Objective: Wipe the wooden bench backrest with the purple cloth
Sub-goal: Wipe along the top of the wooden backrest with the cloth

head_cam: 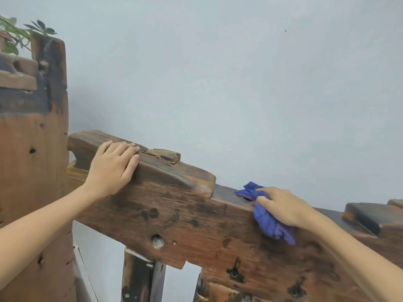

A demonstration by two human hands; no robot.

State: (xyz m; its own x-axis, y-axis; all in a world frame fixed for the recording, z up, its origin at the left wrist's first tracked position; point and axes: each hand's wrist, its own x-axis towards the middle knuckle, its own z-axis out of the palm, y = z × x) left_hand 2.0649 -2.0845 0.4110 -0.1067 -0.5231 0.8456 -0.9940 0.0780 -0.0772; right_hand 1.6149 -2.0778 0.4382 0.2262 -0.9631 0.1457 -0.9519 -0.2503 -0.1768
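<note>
From the head view, your right hand (283, 205) presses the bunched purple cloth (269, 223) onto the top edge of the wooden backrest (196, 216), fingers curled around it. Your left hand (113, 168) lies flat, fingers spread, on the raised block (165, 173) further left.

cloth (269, 223): solid purple-blue, no pattern
backrest (174, 214): reddish-brown wood with visible grain, dark blotches and black-edged holes
top edge blocks (363, 216): dark brown, nearly black
post (32, 171): orange-brown below, blackened band higher up
wall (218, 83): plain pale blue-grey
plant leaves (41, 27): green
</note>
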